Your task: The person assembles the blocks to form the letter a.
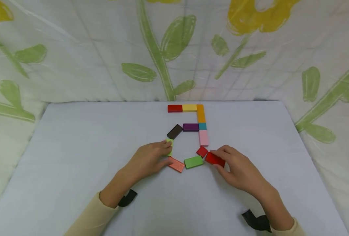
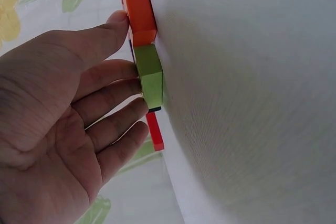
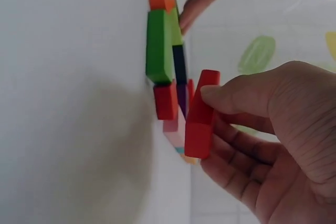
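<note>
My right hand (image 1: 240,168) pinches a red rectangular block (image 1: 215,159) between thumb and fingers. In the right wrist view that red block (image 3: 200,116) is held apart from the other blocks. My left hand (image 1: 147,157) touches the outer side of the shape: its fairly straight fingers lie against a lime-green block (image 2: 149,74) and its thumb is at a coral block (image 1: 177,165). Between the hands lie a green block (image 1: 193,162) and a small red block (image 1: 202,151). My left fingers partly cover the lime-green block in the head view.
Farther up the loop are a black block (image 1: 174,131), a purple block (image 1: 190,127), a small teal block (image 1: 202,126) and a pink block (image 1: 203,138). An orange block (image 1: 201,113), a yellow block (image 1: 189,108) and a red block (image 1: 175,108) reach the white table's (image 1: 88,137) back edge.
</note>
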Available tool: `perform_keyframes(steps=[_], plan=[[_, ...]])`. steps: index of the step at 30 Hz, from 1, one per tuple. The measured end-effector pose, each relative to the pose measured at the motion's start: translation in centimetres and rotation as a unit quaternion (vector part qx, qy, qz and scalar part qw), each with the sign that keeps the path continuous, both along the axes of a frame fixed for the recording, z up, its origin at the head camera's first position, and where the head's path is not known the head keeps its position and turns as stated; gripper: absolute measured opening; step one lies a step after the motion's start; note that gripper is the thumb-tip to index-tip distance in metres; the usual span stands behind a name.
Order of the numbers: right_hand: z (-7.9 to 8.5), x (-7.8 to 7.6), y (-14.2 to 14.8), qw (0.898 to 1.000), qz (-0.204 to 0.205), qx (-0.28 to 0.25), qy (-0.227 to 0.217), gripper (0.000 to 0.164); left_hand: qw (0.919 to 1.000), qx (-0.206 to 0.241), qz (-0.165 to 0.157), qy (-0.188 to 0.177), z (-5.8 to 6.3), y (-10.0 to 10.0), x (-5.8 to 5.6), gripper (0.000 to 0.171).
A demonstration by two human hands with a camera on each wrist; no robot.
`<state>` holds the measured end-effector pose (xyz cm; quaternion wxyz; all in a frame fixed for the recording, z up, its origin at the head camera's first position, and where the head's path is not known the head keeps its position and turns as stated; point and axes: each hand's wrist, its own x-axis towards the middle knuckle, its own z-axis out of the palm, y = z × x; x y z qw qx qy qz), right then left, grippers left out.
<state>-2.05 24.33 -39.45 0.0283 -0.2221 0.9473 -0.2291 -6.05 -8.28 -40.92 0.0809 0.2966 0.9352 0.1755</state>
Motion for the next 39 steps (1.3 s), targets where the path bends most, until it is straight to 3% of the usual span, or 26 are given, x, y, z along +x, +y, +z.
perform_keyframes(steps=[15, 33, 39], plan=[[-1.6, -0.8, -0.2, 1.0, -0.021, 0.007, -0.009, 0.043, 1.0, -0.005, -0.001, -0.003, -0.2, 0.0, 0.3, 0.052], [-2.3, -1.2, -0.5, 0.999, -0.035, 0.022, -0.016, 0.043, 1.0, -0.001, -0.002, 0.009, 0.1, -0.1, 0.1, 0.05], [-2.3, -1.0, -0.7, 0.999, -0.039, 0.026, -0.021, 0.044, 1.0, 0.003, -0.001, -0.002, 0.0, 0.0, 0.1, 0.05]])
